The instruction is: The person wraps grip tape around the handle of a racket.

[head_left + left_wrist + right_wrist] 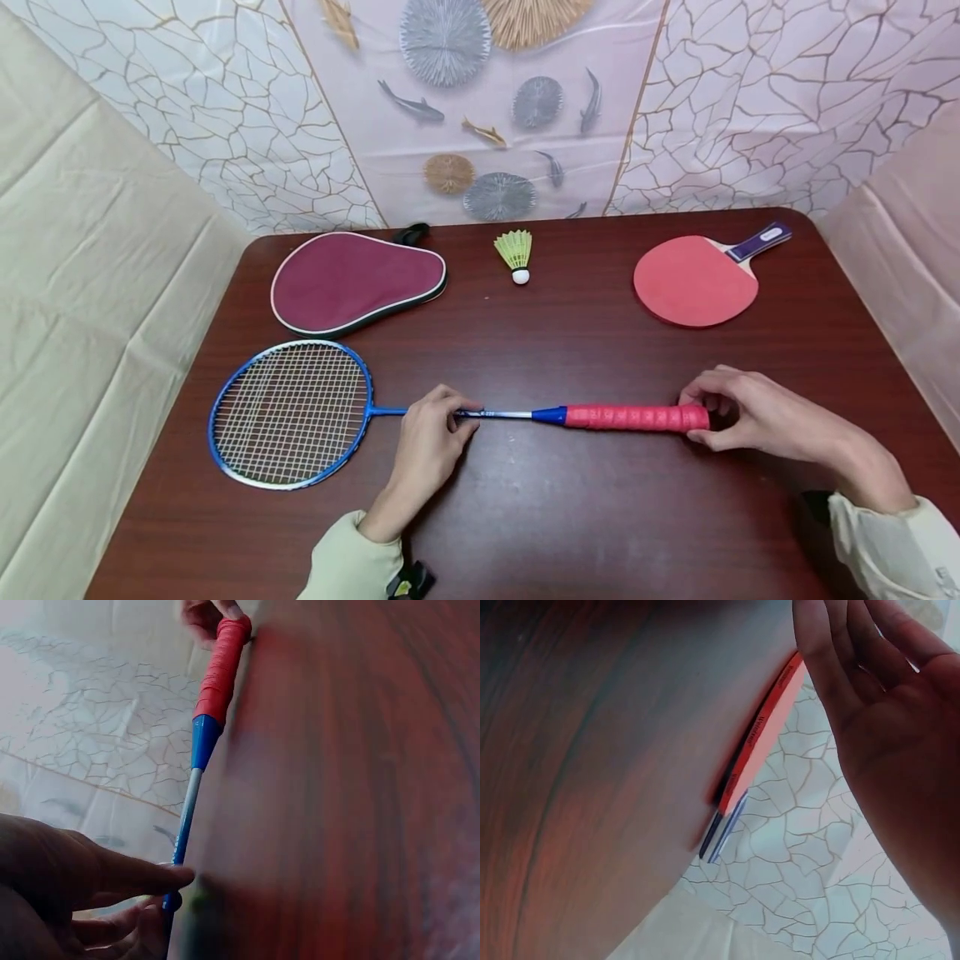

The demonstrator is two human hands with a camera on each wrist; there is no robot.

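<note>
A blue badminton racket (549, 415) lies lengthwise across the front of the table, its strung head (292, 415) to the left and its red wrapped handle (630, 417) to the right. My left hand (435, 429) pinches the thin shaft between thumb and fingers, as the left wrist view also shows on the shaft (184, 825). At the handle's butt end, my right hand (757, 417) grips with thumb and curled fingers. In the right wrist view my right hand (900, 712) shows its palm side, and the racket is out of sight there.
A maroon paddle case (356, 283) lies at the back left, just behind the racket head. A yellow shuttlecock (516, 254) sits at the back middle. Toward the back right lies a red table tennis paddle (696, 282). Patterned cloth (480, 108) hangs behind the table (525, 367).
</note>
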